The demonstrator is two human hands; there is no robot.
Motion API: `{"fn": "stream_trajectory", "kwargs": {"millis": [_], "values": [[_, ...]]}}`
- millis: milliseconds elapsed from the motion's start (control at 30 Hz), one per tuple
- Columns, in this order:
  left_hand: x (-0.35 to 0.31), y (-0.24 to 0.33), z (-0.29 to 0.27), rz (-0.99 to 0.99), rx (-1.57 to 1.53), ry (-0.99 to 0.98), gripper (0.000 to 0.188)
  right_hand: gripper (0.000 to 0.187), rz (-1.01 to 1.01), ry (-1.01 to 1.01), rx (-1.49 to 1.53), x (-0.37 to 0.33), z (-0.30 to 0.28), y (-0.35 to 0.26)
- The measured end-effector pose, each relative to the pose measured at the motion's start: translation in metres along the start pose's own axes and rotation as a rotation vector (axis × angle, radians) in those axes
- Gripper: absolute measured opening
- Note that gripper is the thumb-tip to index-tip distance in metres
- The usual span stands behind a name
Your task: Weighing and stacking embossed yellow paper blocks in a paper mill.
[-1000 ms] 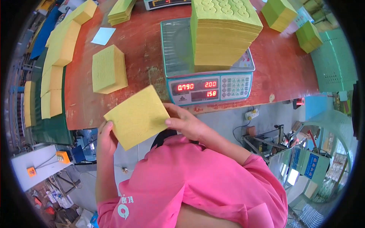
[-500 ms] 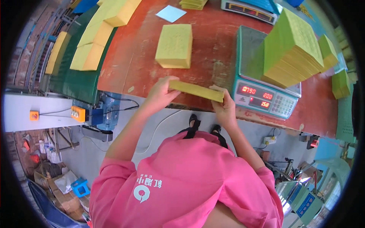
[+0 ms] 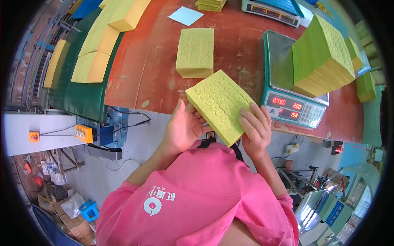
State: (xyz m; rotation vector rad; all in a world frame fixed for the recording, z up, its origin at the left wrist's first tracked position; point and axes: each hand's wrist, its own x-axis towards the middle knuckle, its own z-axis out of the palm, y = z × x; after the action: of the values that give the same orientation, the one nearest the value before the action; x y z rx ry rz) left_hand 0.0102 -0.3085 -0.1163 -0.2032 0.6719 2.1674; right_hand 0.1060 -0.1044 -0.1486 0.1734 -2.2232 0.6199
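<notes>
A stack of yellow joss paper (image 3: pixel 220 104) with rows of stamped coin-like rings is tilted above the table's front edge, its patterned face showing. My right hand (image 3: pixel 256 131) grips its right side, fingers on the top face, thumb hidden. Beside the lower left edge is my left hand (image 3: pixel 180 129), palm up and thumb apart; its fingers reach toward the stack's underside, partly hidden, and whether they bear it cannot be told. A thicker block of the same paper (image 3: pixel 195 53) stands on the table just beyond.
On the worn red table (image 3: pixel 143 78) a teal digital scale (image 3: pixel 295 108) carries a tall paper stack (image 3: pixel 322 57) at the right. A second scale (image 3: pixel 271 14) and a pale blue sheet (image 3: pixel 185 16) lie farther back. More paper blocks (image 3: pixel 92 65) line a green surface (image 3: pixel 61 96) at the left.
The stack has turned from edge-on to face-up and come nearer. My left hand has loosened from its left end and opened below it; my right hand has shifted along its right side.
</notes>
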Motion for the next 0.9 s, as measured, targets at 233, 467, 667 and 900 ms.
{"fn": "stream_trajectory", "kwargs": {"millis": [233,467,667,900], "values": [[0.023,0.005,0.025,0.139,0.381,-0.028,0.045,0.039,0.056,0.041,-0.185,0.011,-0.031,-0.015],[0.029,0.014,0.061,0.129,0.589,-0.175,0.050,0.051,0.897,-0.105,0.779,0.024,-0.092,0.002],[0.064,0.029,0.186,0.261,0.951,-0.375,0.051,0.041,0.677,-0.051,0.484,0.111,-0.170,0.032],[0.220,0.031,0.296,0.342,1.093,-0.377,0.035,0.044,0.736,0.237,0.762,0.211,-0.222,0.150]]}}
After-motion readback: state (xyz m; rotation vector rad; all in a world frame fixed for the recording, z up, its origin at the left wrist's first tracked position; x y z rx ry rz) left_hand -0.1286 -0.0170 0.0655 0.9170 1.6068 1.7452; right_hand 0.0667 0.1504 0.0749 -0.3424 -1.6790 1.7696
